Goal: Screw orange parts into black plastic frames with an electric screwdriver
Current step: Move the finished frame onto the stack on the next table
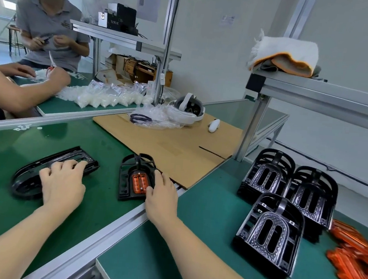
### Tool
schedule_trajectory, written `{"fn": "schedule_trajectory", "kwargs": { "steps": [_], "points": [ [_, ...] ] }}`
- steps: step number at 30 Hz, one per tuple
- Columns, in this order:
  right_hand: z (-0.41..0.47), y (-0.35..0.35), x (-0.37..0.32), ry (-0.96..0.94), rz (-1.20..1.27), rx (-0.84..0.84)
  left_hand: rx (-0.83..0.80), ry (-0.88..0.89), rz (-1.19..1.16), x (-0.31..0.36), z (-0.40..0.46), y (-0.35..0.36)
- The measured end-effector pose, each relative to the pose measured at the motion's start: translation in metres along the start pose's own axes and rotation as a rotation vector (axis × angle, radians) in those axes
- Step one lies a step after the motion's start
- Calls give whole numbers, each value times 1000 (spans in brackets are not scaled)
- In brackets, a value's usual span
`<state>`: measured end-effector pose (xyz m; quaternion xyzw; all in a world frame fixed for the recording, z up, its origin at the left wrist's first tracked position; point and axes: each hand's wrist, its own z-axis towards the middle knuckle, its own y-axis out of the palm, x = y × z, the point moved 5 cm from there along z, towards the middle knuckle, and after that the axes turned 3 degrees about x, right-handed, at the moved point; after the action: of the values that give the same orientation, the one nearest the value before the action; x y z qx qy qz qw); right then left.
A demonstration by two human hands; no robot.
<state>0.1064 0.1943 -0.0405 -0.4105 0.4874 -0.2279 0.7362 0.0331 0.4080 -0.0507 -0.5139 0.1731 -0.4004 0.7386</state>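
Observation:
A black plastic frame (129,179) lies on the green bench with an orange part (139,183) seated in its middle. My right hand (161,196) rests on that frame's right side, thumb by the orange part. My left hand (62,183) lies flat on a long black frame (26,179) to the left, fingers spread over it. Stacks of black frames (286,195) stand at the right, with a pile of loose orange parts (352,259) beside them. No electric screwdriver shows in this view.
A cardboard sheet (167,142) lies behind the frames, holding a white headset (188,111) and plastic bags. An aluminium shelf post (251,123) rises at the right, with a cloth (284,56) on the shelf. Two other people work at the far left table.

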Motion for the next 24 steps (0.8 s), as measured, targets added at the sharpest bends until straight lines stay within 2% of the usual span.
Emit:
{"fn": "schedule_trajectory", "kwargs": {
  "steps": [4, 9, 16, 22, 24],
  "points": [
    [-24, -13, 7, -62, 10, 0, 48, 112, -17, 31, 13, -3],
    [-53, -32, 24, -122, -31, -69, 0, 193, 42, 67, 37, -3],
    [-71, -70, 51, -152, -172, -13, -65, 176, 47, 71, 64, 19],
    [-83, -98, 65, -149, -234, 56, -215, 152, 20, 71, 70, 22],
    [-91, -111, 72, -133, -238, 107, -177, 103, -37, 82, 70, 6]
  ]
}}
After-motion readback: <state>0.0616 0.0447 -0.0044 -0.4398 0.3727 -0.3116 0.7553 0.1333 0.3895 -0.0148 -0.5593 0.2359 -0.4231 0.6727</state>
